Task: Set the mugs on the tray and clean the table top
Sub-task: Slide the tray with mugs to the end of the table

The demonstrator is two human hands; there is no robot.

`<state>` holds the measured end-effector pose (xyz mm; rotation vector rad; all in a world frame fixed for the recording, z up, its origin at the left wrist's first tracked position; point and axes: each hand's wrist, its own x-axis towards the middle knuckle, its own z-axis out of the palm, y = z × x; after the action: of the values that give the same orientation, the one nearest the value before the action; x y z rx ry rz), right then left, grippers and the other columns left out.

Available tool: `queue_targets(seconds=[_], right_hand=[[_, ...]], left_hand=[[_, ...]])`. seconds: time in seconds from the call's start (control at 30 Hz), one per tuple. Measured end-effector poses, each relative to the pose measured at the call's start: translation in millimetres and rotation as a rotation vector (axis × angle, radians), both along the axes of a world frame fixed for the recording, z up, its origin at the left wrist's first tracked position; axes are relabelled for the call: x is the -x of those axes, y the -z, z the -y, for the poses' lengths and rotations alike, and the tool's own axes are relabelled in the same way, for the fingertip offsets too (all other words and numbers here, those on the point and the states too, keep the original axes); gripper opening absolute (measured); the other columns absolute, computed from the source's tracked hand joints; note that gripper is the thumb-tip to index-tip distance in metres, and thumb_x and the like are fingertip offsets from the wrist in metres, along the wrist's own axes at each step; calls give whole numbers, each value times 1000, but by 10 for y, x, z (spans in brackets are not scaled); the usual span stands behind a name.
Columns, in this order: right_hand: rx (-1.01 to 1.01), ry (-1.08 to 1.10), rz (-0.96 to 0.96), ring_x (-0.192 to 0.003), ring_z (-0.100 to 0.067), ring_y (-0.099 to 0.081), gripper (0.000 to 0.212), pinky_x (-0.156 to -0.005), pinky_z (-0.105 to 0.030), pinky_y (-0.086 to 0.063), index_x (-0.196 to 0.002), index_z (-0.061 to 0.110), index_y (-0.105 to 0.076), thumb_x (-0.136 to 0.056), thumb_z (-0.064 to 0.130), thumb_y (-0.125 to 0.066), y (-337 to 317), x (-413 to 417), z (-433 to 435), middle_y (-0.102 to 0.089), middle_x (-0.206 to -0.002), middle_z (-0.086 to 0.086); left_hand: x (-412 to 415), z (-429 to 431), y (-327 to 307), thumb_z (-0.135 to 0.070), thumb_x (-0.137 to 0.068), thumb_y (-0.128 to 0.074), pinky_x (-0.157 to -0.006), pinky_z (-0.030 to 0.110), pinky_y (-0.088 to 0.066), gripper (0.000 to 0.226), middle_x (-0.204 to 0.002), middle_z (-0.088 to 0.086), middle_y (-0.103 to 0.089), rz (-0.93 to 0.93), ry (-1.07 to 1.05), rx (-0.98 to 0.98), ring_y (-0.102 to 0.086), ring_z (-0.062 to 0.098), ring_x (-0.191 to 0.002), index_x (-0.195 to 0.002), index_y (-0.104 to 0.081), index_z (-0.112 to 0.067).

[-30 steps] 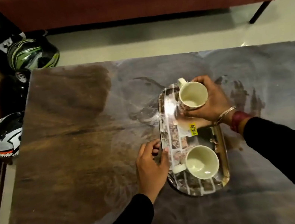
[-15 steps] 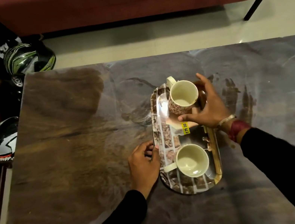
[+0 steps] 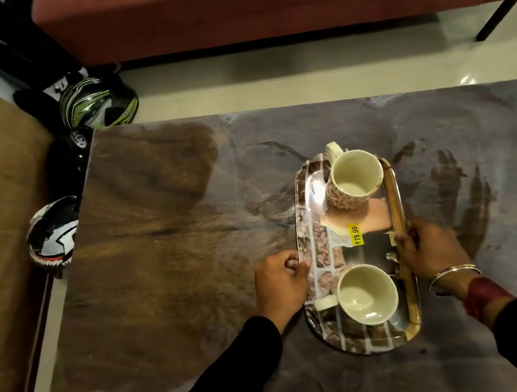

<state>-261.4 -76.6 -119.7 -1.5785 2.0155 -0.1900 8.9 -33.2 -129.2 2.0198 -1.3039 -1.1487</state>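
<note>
Mugs (image 3: 354, 179) (image 3: 367, 294), both empty, stand on the tray (image 3: 320, 254), its sides gripped by left hand (image 3: 279, 282) and right hand (image 3: 432, 248).

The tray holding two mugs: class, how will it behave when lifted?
The tray seems rigid; its rim looks straight. Its glossy surface may let the far mug and near mug slide if tilted. Gripped mid-length by left hand and right hand, it should balance.

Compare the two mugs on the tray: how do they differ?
The far mug stands at the far end of the tray, the near mug at its near end. The far mug's handle points away; the near mug's points left. Only the far mug's speckled side shows. Both stand upright, cream inside.
</note>
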Motion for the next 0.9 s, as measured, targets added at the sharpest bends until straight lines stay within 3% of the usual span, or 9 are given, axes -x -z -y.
queue_targets(seconds=[0.2, 0.27, 0.37, 0.47, 0.53, 0.67, 0.77, 0.9], right_hand=[[18, -28, 1, -75, -42, -68, 11, -66, -41, -51, -86, 12, -67, -95, 18, -65, -43, -347, 77, -72, -73, -14], [26, -33, 17, -75, -42, -67, 10, -63, -35, -44, -85, 14, -67, -94, 18, -65, -89, -591, 122, -72, -74, -14], [47, -47, 70, -78, -42, -68, 8, -65, -36, -43, -86, 14, -69, -93, 15, -67, -156, -1047, 199, -74, -77, -15], [52, -65, 138, -82, -43, -69, 6, -68, -36, -45, -88, 9, -70, -92, 12, -68, -182, -1603, 279, -75, -81, -17], [27, -56, 184, -87, -42, -68, 6, -70, -35, -43, -90, 8, -69, -93, 13, -66, -173, -1983, 337, -75, -85, -17], [18, -92, 236, -89, -43, -65, 9, -69, -35, -40, -88, 9, -65, -94, 15, -63, -143, -2691, 498, -72, -86, -17], [19, -112, 243, -89, -43, -63, 13, -69, -37, -43, -84, 10, -59, -94, 17, -62, -131, -3161, 675, -70, -88, -18], [20, -90, 270, -91, -40, -64, 23, -67, -29, -37, -73, 21, -51, -94, 17, -62, -166, -3632, 965, -72, -93, -18]], left_hand=[[-360, 2, 25, -30, -86, -70, -63, 38, -58, 26, -72, 25, -67, 63, -13, -18, -52, 16, -55, -75, -72, -6], [-581, 14, -63, -33, -83, -68, -62, 38, -59, 22, -70, 24, -67, 100, -28, -1, -58, 23, -53, -69, -68, -16], [-1018, 68, -191, -31, -83, -72, -63, 35, -60, 16, -71, 21, -69, 117, -53, 15, -55, 15, -54, -71, -62, -30], [-1565, 122, -295, -21, -84, -80, -67, 29, -57, 23, -70, 17, -72, 194, -78, 37, -53, 9, -56, -67, -64, -24], [-1923, 160, -367, -19, -83, -82, -61, 19, -51, 21, -68, 14, -72, 249, -76, 53, -53, 5, -54, -67, -68, -19], [-2612, 276, -454, -16, -87, -81, -62, 25, -49, 12, -71, 17, -74, 289, -73, 41, -54, 9, -57, -76, -76, -15], [-3101, 438, -487, -15, -87, -78, -63, 23, -48, 7, -69, 8, -76, 320, -69, 59, -59, 11, -58, -91, -84, -16], [-3578, 721, -462, -9, -85, -80, -68, 28, -50, 2, -68, 14, -71, 372, -58, 105, -56, 15, -65, -82, -80, -9]])
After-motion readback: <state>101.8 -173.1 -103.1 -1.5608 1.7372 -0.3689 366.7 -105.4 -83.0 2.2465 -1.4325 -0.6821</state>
